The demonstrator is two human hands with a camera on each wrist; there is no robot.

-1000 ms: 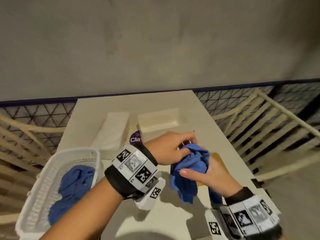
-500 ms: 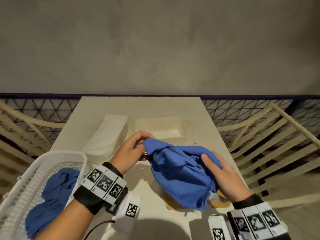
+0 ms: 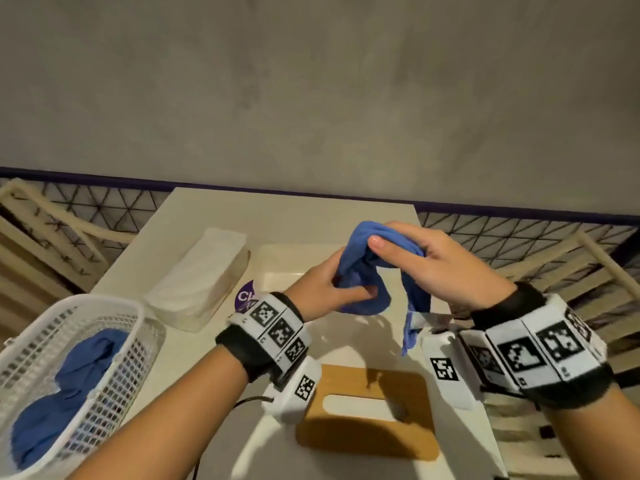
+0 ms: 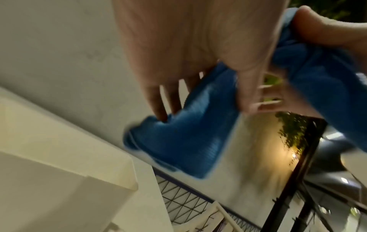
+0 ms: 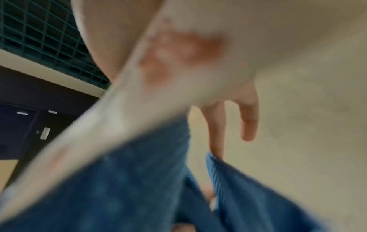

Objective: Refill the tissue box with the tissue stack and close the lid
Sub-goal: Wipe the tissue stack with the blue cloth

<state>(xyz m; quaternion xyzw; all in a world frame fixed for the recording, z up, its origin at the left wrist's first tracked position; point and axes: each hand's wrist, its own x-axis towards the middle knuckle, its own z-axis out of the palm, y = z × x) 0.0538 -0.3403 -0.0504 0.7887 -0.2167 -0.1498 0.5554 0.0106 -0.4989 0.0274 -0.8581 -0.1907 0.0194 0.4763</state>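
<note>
You've got the crumpled blue cloth [image 3: 367, 268] up off the cream desk [image 3: 214, 382], stretched between both hands above its middle. Your left hand [image 3: 323, 292] grips the lower bunch, fingers curled round the fabric; your right hand [image 3: 440, 268] pinches the top fold, thumb pressed down on it, and a loose tail of cloth hangs beneath that wrist. The left wrist view shows your fingers [image 4: 158, 100] dug into the blue fabric; the right wrist view is blurred, cloth filling its lower half.

The white stack of tissues [image 3: 201, 282] lies toward the desk's far left side, untouched. The open cream tissue box [image 3: 280, 261] sits near the far edge, mostly hidden behind your hands. Its flat wooden lid with the oval slot [image 3: 370, 410] lies at the near edge, off the box. At the near left corner stands a white plastic mesh basket [image 3: 104, 368] holding more blue cloth [image 3: 69, 386].
</note>
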